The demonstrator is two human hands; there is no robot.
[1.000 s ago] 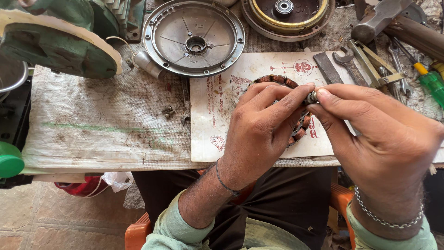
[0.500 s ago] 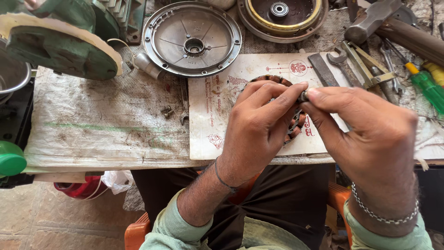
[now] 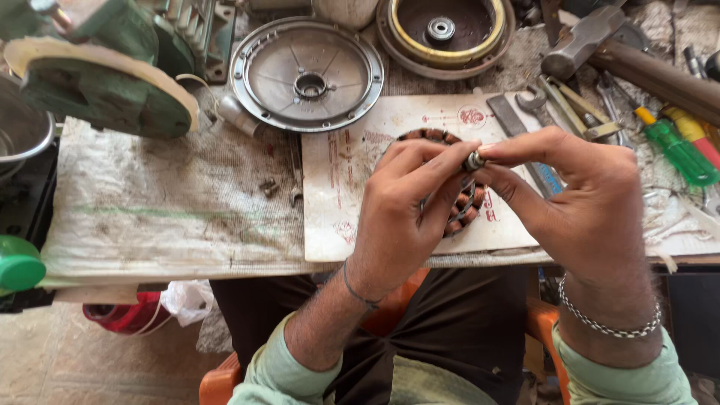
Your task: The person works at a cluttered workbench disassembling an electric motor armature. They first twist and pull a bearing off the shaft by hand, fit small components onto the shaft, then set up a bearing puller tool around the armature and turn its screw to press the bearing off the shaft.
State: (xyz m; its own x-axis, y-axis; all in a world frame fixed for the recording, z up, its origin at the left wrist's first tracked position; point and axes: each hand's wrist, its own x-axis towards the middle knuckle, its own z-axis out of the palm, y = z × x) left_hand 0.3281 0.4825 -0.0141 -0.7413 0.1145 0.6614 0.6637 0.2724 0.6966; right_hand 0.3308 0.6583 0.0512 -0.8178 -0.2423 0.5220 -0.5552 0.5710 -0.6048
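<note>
Two hands are at work over the bench, both mine. My left hand [image 3: 401,206] and my right hand [image 3: 592,202] meet fingertip to fingertip above a pale printed board [image 3: 337,187], and between them they pinch a small metal piece [image 3: 473,160], grey and roughly cylindrical; its exact kind is too small to tell. Left thumb and forefinger close on it from one side, right thumb and forefinger from the other, so both sets of fingers are clamped on that one part. Directly beneath my hands lies a round stator with copper-coloured windings [image 3: 459,214], resting on the board and largely hidden by my left fingers. Whether the small piece touches the stator cannot be told. Beyond the board, a round grey end cover [image 3: 307,75] lies flat with its ribbed inner face up, and just right of it sits a second round housing with a yellowish rim [image 3: 446,34]. A green motor body [image 3: 97,82] stands at the far left. To the right, near my right hand, lie a flat file [image 3: 511,116], spanners [image 3: 570,105], a hammer [image 3: 600,45] and a green-handled screwdriver [image 3: 675,150]. A worn cloth [image 3: 165,217] covers the bench top
</note>
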